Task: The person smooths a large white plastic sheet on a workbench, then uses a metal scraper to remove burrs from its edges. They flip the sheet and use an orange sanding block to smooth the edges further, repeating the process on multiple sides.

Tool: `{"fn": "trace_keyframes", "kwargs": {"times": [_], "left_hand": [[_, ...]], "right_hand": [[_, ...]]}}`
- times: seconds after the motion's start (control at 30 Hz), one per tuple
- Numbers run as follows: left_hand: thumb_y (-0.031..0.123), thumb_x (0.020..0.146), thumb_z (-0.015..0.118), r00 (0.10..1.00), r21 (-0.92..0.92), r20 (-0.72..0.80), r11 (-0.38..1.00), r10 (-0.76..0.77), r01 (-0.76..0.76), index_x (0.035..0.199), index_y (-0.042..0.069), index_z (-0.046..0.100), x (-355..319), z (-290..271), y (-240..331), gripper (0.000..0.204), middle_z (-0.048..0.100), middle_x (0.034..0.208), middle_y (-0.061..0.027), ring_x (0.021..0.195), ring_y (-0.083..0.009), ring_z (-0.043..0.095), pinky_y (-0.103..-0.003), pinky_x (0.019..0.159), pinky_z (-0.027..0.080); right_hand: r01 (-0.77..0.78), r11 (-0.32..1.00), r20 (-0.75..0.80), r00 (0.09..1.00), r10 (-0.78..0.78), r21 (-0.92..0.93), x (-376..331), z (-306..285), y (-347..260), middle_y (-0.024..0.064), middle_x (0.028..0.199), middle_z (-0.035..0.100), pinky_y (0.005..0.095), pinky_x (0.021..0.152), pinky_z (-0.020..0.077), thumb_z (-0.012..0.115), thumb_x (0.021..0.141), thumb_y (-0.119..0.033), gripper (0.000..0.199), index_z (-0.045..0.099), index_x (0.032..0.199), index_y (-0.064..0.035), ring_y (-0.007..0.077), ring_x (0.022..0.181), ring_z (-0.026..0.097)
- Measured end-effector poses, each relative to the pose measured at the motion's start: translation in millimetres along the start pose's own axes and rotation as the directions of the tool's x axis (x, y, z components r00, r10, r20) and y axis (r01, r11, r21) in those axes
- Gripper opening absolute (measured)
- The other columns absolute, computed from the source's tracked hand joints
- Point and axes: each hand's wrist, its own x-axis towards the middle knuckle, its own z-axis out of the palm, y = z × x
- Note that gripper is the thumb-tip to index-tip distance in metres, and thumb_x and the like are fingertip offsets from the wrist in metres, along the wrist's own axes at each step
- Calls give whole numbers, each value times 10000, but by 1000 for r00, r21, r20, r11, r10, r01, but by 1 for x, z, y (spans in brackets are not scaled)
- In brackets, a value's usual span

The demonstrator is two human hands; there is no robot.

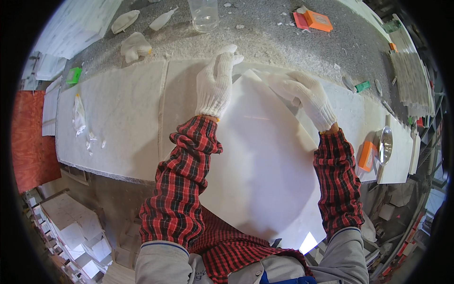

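A: The big white sheet lies flat across the white stone slabs on the table, its near edge hanging off toward the person's lap.

B: And the hands?

A: Both gloved. The left hand rests palm down at the sheet's far edge, fingers together and stretched forward, pressing rather than gripping. The right hand lies at the far corner with its fingers curled over the sheet; whether that grip actually pinches the corner cannot be told.

B: What might go wrong?

A: So much of the sheet overhangs that, if either hand lifts, it could probably slide off toward the person. Uneven pressure at the corner could also crease or skew it.

B: Arm pose?

A: Both forearms in red plaid sleeves reach straight forward from the lower edge, roughly parallel, wrists level.

B: Anything nearby?

A: A clear plastic jar and orange blocks farther back, a metal spoon-like tool to the right.
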Motion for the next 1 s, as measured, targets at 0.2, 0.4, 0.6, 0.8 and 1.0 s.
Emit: {"fn": "trace_keyframes", "kwargs": {"times": [0.2,0.4,0.6,0.8,1.0], "left_hand": [[357,1071,446,1000,-28,1,1000,-4,4,1354,-6,588,1,0,-2,482,723,1181,-155,1176,-189,630,-332,1084,402],[356,1071,446,1000,-7,3,1000,17,-17,1352,-12,587,2,0,-4,484,722,1181,-153,1176,-187,628,-330,1091,396],[366,1074,444,1000,-24,5,1000,7,-7,1355,-7,582,1,0,-4,487,723,1175,-152,1175,-184,627,-330,1091,399],[375,1073,444,1000,-24,12,1000,-1,1,1361,-6,578,2,-1,-5,495,720,1183,-155,1181,-191,627,-335,1084,410],[371,1072,436,1000,-6,17,1000,10,-10,1367,-5,572,1,-1,-3,497,719,1190,-156,1187,-199,628,-334,1087,407]], "right_hand": [[20,999,0,1000,-20,-27,4,1,-2,66,905,668,284,667,479,633,902,-304,416,691,1139,32,130,728,587],[-3,1000,-8,1000,2,-26,4,3,-3,83,957,679,292,685,491,638,903,-312,423,693,1142,33,142,769,599],[1,1000,4,1000,-1,-30,7,3,0,83,940,685,289,682,496,638,900,-317,438,690,1154,36,142,751,604],[-11,1000,7,1000,12,-29,9,2,3,36,942,643,247,652,452,660,909,-350,443,692,1166,10,113,714,538],[-1,999,-20,1000,0,-49,8,4,-3,86,908,680,290,660,488,638,886,-305,435,693,1146,39,140,700,594]]}}
